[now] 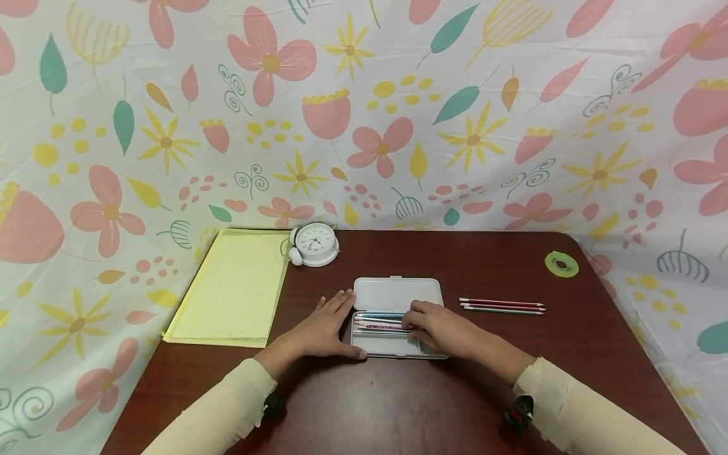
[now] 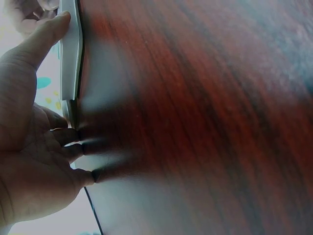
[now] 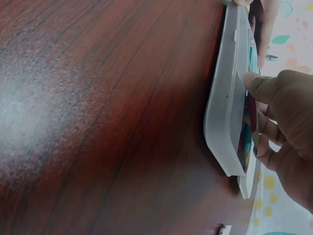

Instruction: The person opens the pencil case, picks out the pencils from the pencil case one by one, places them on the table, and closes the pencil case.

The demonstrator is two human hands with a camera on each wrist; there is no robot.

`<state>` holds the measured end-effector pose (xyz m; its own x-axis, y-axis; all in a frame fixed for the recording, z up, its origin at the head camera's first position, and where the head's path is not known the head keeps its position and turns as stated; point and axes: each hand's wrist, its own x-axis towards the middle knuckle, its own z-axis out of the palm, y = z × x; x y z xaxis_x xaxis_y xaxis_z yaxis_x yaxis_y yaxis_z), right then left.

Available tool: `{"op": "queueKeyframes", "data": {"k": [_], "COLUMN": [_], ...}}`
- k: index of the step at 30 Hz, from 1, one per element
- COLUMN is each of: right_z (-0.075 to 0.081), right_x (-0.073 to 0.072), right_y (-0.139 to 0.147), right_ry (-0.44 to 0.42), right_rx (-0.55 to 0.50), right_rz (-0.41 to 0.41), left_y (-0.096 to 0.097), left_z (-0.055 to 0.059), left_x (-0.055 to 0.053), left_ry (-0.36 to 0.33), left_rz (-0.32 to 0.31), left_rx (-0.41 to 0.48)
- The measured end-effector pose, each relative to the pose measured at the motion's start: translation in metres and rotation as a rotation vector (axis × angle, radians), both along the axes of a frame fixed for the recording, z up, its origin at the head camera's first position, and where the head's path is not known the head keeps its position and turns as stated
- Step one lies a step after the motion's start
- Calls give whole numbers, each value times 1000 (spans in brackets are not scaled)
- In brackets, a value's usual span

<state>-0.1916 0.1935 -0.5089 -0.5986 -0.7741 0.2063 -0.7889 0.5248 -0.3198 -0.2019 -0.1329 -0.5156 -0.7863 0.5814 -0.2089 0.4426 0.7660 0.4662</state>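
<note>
A white pencil case lies on the table with its lid folded back. Several pencils lie side by side inside it. My left hand is at the case's left end, fingers spread, with the thumb on its front left corner; the left wrist view shows that thumb on the case wall. Over the right part of the case, my right hand pinches a dark red pencil between thumb and fingers. The fingers hide the right ends of the pencils in the head view.
Right of the case lie several loose pencils. A white alarm clock stands behind, beside a yellow zip pouch on the left. A round green tape roll is at the far right. Floral cloth hangs around the table.
</note>
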Motion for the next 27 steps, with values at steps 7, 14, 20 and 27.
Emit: {"op": "queueKeyframes", "data": {"k": [7, 14, 20, 27], "right_z": [3, 7, 11, 10], "right_x": [1, 3, 3, 0], "right_y": [-4, -16, -26, -46], "right_ry": [73, 85, 116, 199], "right_rx": [-5, 52, 86, 166], "right_rz": [-10, -74, -122, -163], "left_y": [0, 1, 1, 1], "left_z": [1, 2, 1, 1], "left_x": [0, 1, 1, 1], "left_ry": [-1, 4, 2, 3], "left_rz": [-1, 2, 5, 5], "left_rx": [5, 3, -2, -3]}}
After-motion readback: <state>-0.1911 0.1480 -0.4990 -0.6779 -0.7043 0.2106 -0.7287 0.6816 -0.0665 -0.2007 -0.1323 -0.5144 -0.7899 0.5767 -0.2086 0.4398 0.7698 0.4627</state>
